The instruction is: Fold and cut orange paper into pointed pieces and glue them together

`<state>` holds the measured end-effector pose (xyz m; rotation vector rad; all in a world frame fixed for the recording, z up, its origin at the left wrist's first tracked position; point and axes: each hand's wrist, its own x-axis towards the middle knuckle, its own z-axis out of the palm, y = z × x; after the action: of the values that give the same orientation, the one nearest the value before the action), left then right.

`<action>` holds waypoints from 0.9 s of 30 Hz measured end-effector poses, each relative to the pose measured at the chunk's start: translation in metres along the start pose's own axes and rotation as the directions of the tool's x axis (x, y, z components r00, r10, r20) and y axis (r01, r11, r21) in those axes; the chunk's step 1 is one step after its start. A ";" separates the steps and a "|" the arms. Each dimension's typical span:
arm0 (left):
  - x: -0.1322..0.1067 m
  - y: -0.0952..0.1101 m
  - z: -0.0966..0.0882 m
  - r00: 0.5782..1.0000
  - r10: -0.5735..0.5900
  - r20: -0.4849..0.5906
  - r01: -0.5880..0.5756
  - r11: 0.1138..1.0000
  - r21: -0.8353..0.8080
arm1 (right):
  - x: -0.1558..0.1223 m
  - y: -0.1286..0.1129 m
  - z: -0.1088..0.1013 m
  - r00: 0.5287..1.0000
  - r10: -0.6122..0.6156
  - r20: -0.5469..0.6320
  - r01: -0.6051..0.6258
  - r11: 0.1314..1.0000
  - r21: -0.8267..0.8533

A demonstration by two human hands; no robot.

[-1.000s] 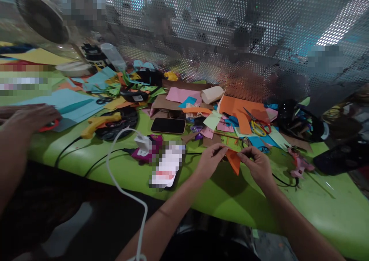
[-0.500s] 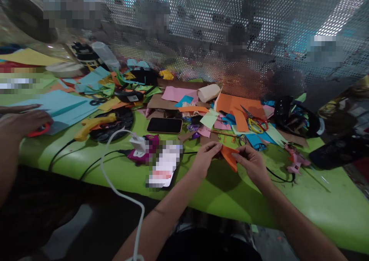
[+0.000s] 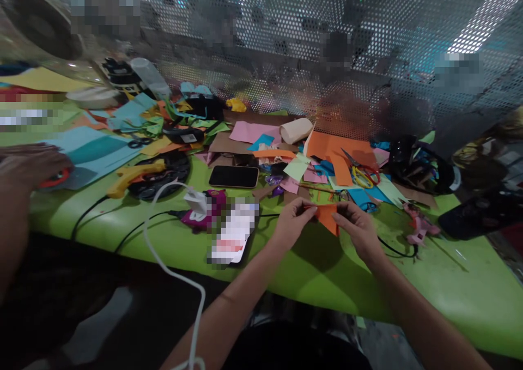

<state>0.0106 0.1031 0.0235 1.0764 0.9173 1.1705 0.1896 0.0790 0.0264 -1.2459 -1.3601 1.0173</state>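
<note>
A small orange paper piece [image 3: 327, 216] hangs just above the green table [image 3: 327, 274], pinched between both my hands. My left hand [image 3: 293, 222] grips its left corner with thumb and fingers closed. My right hand [image 3: 357, 229] pinches its right side the same way. The paper points downward like a triangle. Both forearms reach in from the bottom of the view.
A dark phone [image 3: 233, 177], a second phone [image 3: 233, 232] with white cable, a yellow glue gun [image 3: 134, 173], a pink glue gun [image 3: 419, 224], scissors [image 3: 362, 173] and many coloured paper scraps litter the table. Another person's hand [image 3: 30, 165] rests far left. A perforated metal screen [image 3: 327, 59] stands behind.
My hands have turned the orange piece slightly and drawn closer together on it. The other person's hand at the left shifted a little over the blue paper.
</note>
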 end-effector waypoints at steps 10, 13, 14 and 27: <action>0.000 -0.001 -0.001 1.000 0.020 -0.024 -0.018 0.997 0.073 | 0.005 0.005 -0.002 0.997 0.010 -0.072 -0.014 0.998 -0.054; 0.000 -0.001 -0.001 0.999 0.010 -0.044 -0.008 0.999 0.044 | 0.007 0.003 -0.005 0.991 0.002 -0.133 -0.007 0.999 -0.039; 0.001 -0.001 -0.002 0.998 0.011 -0.062 -0.008 0.999 0.033 | 0.008 0.002 -0.006 0.987 -0.001 -0.161 -0.002 1.000 -0.024; 0.002 0.000 -0.005 0.994 -0.059 -0.089 0.054 0.996 -0.065 | 0.015 -0.002 -0.015 0.947 0.070 -0.315 0.034 0.949 0.314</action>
<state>0.0065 0.1057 0.0221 0.9473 0.9689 1.2014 0.2042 0.0934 0.0328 -1.1240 -0.8941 0.9508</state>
